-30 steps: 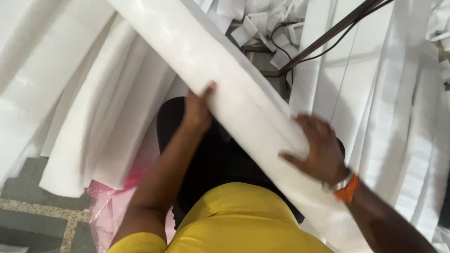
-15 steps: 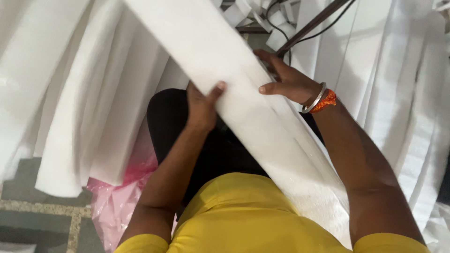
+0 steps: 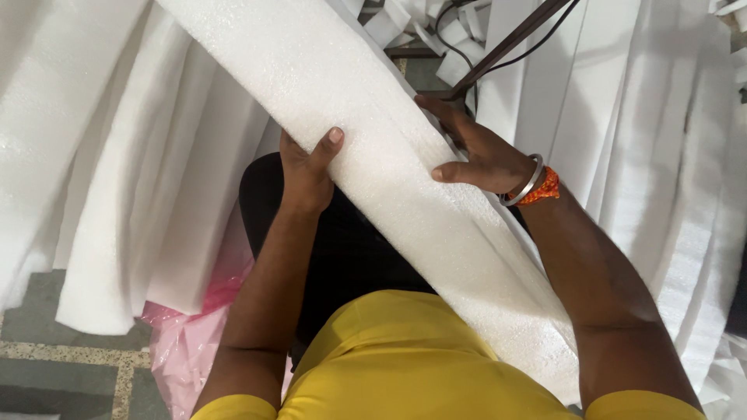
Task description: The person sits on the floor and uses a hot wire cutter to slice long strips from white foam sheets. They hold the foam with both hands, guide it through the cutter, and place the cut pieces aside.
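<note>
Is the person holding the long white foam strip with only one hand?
No, both hands grip the white foam strip: the left hand on its lower edge and the right hand on its upper edge.

**Right hand climbs the foam strip**

The right hand (image 3: 478,152) now grips the far edge of the white foam strip (image 3: 373,148) higher up than a second ago, when it lay flat lower down. The left hand (image 3: 307,167) sits slightly higher too, thumb over the near edge.

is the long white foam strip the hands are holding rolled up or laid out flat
Laid out flat. The white foam strip runs as one unrolled band diagonally across the lap, the left hand and right hand gripping its edges.
</note>
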